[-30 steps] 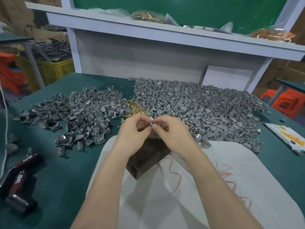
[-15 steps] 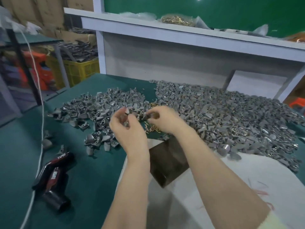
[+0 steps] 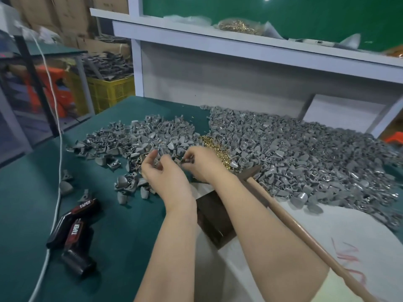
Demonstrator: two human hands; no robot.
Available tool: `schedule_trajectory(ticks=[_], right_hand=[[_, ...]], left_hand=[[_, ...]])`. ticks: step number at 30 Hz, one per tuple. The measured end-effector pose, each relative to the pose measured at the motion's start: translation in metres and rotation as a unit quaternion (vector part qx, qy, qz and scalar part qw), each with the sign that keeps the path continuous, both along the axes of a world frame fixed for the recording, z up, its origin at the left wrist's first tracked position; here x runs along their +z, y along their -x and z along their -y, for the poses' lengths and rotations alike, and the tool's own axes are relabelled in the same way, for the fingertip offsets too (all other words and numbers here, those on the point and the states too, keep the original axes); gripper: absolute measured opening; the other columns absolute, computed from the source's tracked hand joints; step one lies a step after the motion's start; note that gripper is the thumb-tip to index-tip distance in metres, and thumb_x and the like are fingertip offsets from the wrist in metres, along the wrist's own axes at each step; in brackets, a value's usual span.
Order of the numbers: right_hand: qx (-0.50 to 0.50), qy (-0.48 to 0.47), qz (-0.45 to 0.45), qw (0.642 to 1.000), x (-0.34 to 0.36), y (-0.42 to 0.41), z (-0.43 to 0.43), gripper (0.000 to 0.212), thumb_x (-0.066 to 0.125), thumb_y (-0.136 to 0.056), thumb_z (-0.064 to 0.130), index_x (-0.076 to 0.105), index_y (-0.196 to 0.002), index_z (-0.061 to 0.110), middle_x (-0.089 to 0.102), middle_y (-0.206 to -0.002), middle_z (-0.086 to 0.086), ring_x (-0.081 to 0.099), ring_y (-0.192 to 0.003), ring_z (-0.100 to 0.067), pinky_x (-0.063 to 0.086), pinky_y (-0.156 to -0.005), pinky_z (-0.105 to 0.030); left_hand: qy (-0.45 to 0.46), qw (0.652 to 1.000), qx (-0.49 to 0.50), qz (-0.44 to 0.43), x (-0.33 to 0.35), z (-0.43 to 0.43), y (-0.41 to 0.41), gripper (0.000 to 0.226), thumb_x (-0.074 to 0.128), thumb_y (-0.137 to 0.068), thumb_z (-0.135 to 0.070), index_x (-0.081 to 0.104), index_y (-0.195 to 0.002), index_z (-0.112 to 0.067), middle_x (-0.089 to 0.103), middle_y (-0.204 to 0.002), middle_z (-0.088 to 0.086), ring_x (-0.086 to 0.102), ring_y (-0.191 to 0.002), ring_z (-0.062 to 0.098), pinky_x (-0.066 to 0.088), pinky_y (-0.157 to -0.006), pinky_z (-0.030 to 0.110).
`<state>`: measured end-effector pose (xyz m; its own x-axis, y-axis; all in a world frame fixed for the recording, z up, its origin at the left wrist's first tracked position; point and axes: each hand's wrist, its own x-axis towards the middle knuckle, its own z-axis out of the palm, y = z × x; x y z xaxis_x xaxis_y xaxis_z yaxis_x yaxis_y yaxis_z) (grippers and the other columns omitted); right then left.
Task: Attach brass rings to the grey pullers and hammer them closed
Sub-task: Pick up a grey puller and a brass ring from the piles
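Two puller heaps [image 3: 305,158] are crowding the table's [image 3: 122,236] far side, rings [image 3: 218,147] lying between them. Bare green is stretching toward the near left corner, where a drill [image 3: 74,232] and cord [image 3: 57,192] are lying. A hammer [image 3: 290,223] is slanting across the near right.

Hammer handle [image 3: 305,235] cut off (bottom edge); block [image 3: 213,223] half hidden behind forearms [image 3: 261,236].

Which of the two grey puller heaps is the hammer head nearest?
The bigger right heap: the hammer head lies at its near edge. The smaller left heap sits across the brass rings.
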<state>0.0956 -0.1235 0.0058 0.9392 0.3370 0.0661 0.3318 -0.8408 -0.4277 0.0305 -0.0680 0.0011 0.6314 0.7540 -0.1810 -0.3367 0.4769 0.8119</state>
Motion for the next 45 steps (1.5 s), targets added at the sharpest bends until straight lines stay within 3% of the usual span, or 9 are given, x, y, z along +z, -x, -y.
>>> schedule_trajectory(ticks=[12,16,25,27,30,33,38,42,45], right_hand=[[-0.04,-0.237,-0.065,0.968,0.005,0.008,0.045,0.014,0.058,-0.092,0.015,0.064,-0.104,0.017,0.07,-0.096,-0.006,0.067,-0.085,-0.016,0.054,-0.085,-0.034],[-0.003,-0.334,-0.075,0.94,0.015,0.025,0.059,0.018,0.053,-0.094,0.005,0.065,-0.107,0.008,0.07,-0.094,-0.012,0.065,-0.079,-0.013,0.055,-0.078,-0.024],[-0.011,-0.443,-0.118,0.888,0.027,0.032,0.053,0.007,0.054,-0.094,0.007,0.057,-0.098,0.002,0.064,-0.07,-0.006,0.059,-0.059,-0.013,0.053,-0.062,-0.023],[-0.049,-0.4,-0.099,0.91,0.023,0.025,0.048,0.01,0.056,-0.094,0.015,0.058,-0.098,0.006,0.068,-0.076,-0.005,0.061,-0.065,-0.014,0.052,-0.064,-0.025],[-0.072,-0.065,-0.005,0.995,0.013,0.011,0.039,0.022,0.064,-0.088,0.027,0.063,-0.108,0.017,0.066,-0.102,-0.001,0.06,-0.093,-0.018,0.048,-0.08,-0.031],[-0.031,0.114,-0.015,0.993,0.0,0.003,0.024,0.026,0.066,-0.086,0.024,0.066,-0.112,0.017,0.064,-0.115,-0.005,0.059,-0.103,-0.025,0.049,-0.086,-0.032],[-0.045,0.057,0.012,0.997,0.0,-0.009,0.009,0.018,0.058,-0.09,0.017,0.069,-0.103,0.012,0.067,-0.106,-0.01,0.061,-0.095,-0.027,0.049,-0.08,-0.031],[-0.002,-0.084,-0.062,0.995,0.006,-0.012,0.005,0.034,0.053,-0.091,0.011,0.059,-0.125,0.012,0.064,-0.118,-0.008,0.059,-0.106,-0.024,0.042,-0.084,-0.026],[-0.017,-0.006,-0.025,1.0,0.002,-0.013,0.012,0.03,0.055,-0.091,0.014,0.062,-0.121,0.015,0.064,-0.116,-0.007,0.059,-0.103,-0.024,0.043,-0.082,-0.026]], left_hand=[[-0.08,0.993,-0.08,-0.024,0.001,0.007,0.003,0.019,0.046,-0.093,-0.011,0.052,-0.106,-0.024,0.05,-0.111,-0.003,0.049,-0.071,-0.003,0.038,-0.058,0.01],[-0.152,0.976,-0.158,-0.015,0.0,0.01,0.004,0.023,0.049,-0.095,-0.013,0.058,-0.112,-0.025,0.058,-0.105,-0.009,0.054,-0.078,-0.012,0.038,-0.057,0.0],[-0.25,0.946,-0.207,-0.001,0.0,0.012,0.005,0.014,0.058,-0.092,-0.011,0.064,-0.093,-0.024,0.069,-0.1,0.001,0.064,-0.096,0.013,0.049,-0.085,0.023],[-0.212,0.963,-0.165,0.0,-0.001,0.009,0.004,0.011,0.057,-0.094,-0.013,0.063,-0.092,-0.021,0.069,-0.097,0.001,0.065,-0.092,0.012,0.05,-0.082,0.021],[-0.103,0.987,-0.118,0.019,0.0,0.004,0.004,0.012,0.055,-0.095,-0.017,0.061,-0.085,-0.019,0.068,-0.082,-0.004,0.066,-0.072,0.002,0.05,-0.064,0.012],[-0.021,0.993,-0.106,0.042,0.003,0.002,0.005,0.015,0.056,-0.095,-0.022,0.058,-0.081,-0.016,0.07,-0.07,-0.007,0.068,-0.065,0.001,0.05,-0.058,0.012],[0.031,0.992,-0.113,0.042,0.005,0.002,0.008,0.023,0.057,-0.093,-0.031,0.056,-0.078,-0.014,0.068,-0.07,-0.003,0.067,-0.061,0.003,0.051,-0.054,0.014],[0.042,0.991,-0.12,0.045,0.006,0.002,0.009,0.022,0.056,-0.094,-0.03,0.051,-0.08,-0.015,0.067,-0.058,-0.008,0.066,-0.058,0.002,0.051,-0.054,0.015],[0.059,0.988,-0.131,0.049,0.008,0.002,0.01,0.021,0.056,-0.094,-0.027,0.051,-0.079,-0.014,0.067,-0.059,-0.007,0.066,-0.059,0.002,0.051,-0.054,0.015]])
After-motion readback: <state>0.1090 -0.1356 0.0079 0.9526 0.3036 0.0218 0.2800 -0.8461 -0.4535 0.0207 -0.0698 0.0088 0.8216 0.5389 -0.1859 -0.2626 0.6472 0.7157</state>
